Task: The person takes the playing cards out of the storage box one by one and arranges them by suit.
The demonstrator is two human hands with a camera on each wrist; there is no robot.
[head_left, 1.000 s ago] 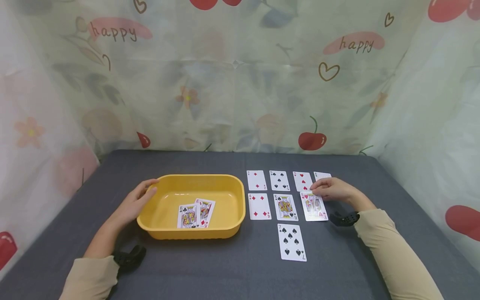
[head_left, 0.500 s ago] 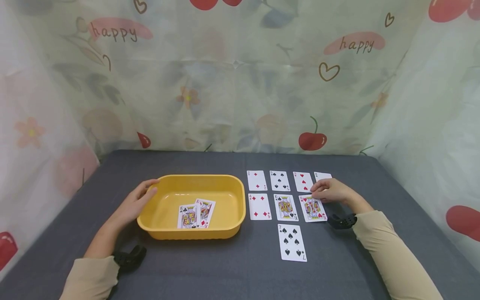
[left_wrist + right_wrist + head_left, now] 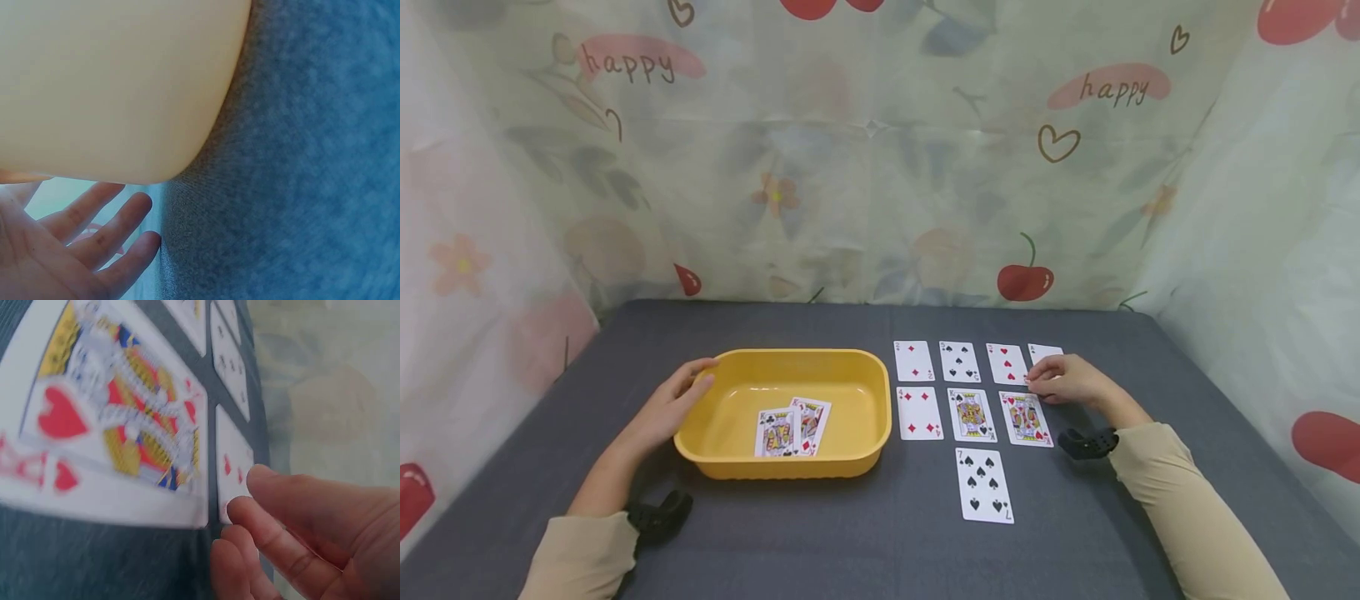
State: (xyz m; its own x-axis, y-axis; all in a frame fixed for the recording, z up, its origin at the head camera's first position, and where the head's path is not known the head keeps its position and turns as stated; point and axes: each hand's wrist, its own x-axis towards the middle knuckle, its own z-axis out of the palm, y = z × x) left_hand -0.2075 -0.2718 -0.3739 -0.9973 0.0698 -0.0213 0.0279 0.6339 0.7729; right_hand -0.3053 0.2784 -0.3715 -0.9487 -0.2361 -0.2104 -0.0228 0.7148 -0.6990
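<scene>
Fingers of the right hand (image 3: 1063,379) curl loosely at the top edge of the king of hearts (image 3: 1026,418), which lies flat on the gray surface (image 3: 865,533). Left hand (image 3: 666,408) rests with straight fingers against the yellow tub (image 3: 782,467).

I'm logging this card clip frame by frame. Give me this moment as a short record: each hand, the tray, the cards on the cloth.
left hand: open, rests against the left rim of the tray
right hand: fingers loosely curled at the far edge of the king of hearts, holding nothing
tray contents: two face cards, overlapping
cloth: eight cards face up in rows right of the tray
</scene>
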